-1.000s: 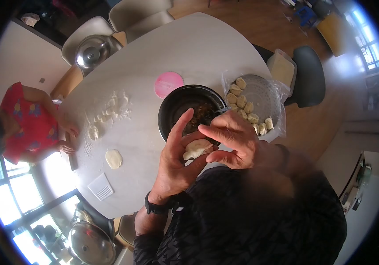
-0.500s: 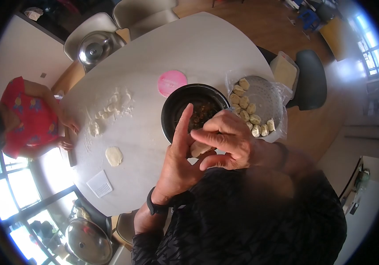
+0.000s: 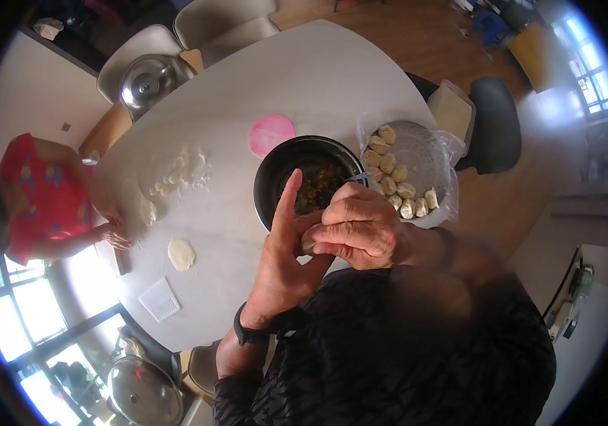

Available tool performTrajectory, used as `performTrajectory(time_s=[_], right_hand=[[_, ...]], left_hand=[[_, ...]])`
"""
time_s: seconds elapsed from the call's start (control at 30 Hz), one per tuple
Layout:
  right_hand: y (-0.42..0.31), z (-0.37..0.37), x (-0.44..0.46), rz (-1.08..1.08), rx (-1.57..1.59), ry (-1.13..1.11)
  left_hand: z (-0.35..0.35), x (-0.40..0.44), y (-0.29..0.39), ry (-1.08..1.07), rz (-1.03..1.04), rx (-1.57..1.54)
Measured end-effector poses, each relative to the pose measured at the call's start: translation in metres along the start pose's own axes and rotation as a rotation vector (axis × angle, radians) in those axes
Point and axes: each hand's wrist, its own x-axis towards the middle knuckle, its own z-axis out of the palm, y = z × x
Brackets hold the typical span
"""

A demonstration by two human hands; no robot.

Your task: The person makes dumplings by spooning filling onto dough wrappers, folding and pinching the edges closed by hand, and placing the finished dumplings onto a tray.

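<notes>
My left hand [image 3: 286, 266] cups a pale dumpling [image 3: 310, 240], its index finger pointing up past the bowl's rim. Closed over the same dumpling, the fingertips of my right hand [image 3: 364, 227] pinch its edge and cover most of it. Just beyond both hands is a black bowl [image 3: 272, 167] with dark, chopped filling [image 3: 322, 186]. To its right, a round perforated tray [image 3: 421, 153] in clear plastic carries several dumplings [image 3: 388, 163] along its left and lower sides. A pink disc [image 3: 271, 135] lies behind the bowl.
A flat dough round [image 3: 181, 254], floured dough pieces [image 3: 176, 177] and a white slotted piece [image 3: 160, 299] lie on the table [image 3: 332, 71]. At the left, another person [image 3: 48, 199] in red has both hands by a rolling pin [image 3: 119, 259]. A plastic box [image 3: 453, 113] stands right.
My right fingers have closed in over the dumpling, which is now mostly covered. The other person's hands have shifted slightly near the rolling pin.
</notes>
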Motion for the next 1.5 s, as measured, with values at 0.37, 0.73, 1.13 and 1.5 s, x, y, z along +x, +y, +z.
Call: performTrajectory(time_s=[0.37,0.73,1.13,1.5], right_hand=[[0.001,-0.009,-0.008,0.014,-0.072,0.062],[-0.01,-0.041,-0.023,0.286,-0.035,0.073],[-0.011,-0.048,-0.028,0.251,-0.052,-0.083],[-0.01,-0.044,-0.066,0.393,0.023,-0.2]], left_hand=[[-0.002,0.003,0.01,-0.037,-0.121,-0.216],[-0.013,0.001,-0.008,-0.068,-0.098,-0.597],[-0.006,0.006,-0.004,-0.196,-0.009,-0.612],[0.027,0.023,-0.023,-0.375,-0.306,-0.715]])
